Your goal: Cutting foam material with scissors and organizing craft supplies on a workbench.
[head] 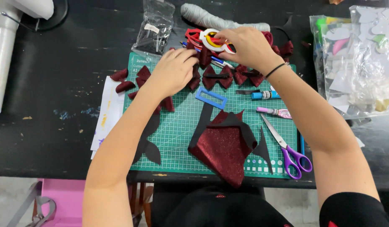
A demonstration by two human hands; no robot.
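Note:
My left hand [172,69] rests near the top of the green cutting mat [177,130], its fingers pinching a dark red glitter bow [204,56]. My right hand [244,45] reaches over the mat's far edge and grips a white, yellow and red tape dispenser [211,40]. Two more dark red bows [216,77] [247,75] lie side by side just below my hands. A large piece of dark red glitter fabric [223,149] with black backing lies at the mat's near edge.
Purple-handled scissors [286,149], glue tubes [273,112] and a blue rectangular frame [211,97] lie on the mat. Clear bags of cut shapes [358,59] sit at the right, a small bag [154,27] and a grey roll [211,19] at the back, and white paper [108,111] at the left.

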